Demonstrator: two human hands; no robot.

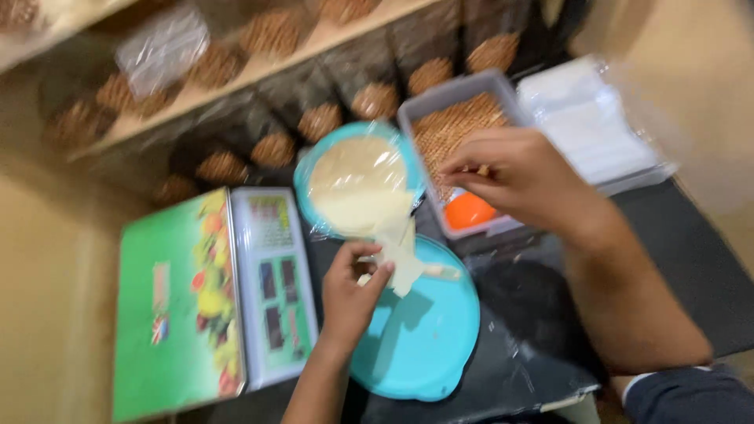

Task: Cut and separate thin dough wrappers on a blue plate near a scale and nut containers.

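Head view: left hand (349,294) pinches a pale sheet (400,263) over the turquoise plate (428,338) — right hand (522,177), fingers closed on a small piece above the grey tray (459,86); steady grip keeps the sheet flat.

Left hand (352,290) pinches with curled fingers; right hand (522,177) reaches forward, fingertips pressed together, forearm bent.

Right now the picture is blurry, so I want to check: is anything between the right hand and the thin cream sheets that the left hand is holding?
Nothing visible. The right hand hovers over the grey tray of brown wafers, and the left hand pinches the cream sheets above the blue plate. Only the tray's near rim and bare dark table lie between them.
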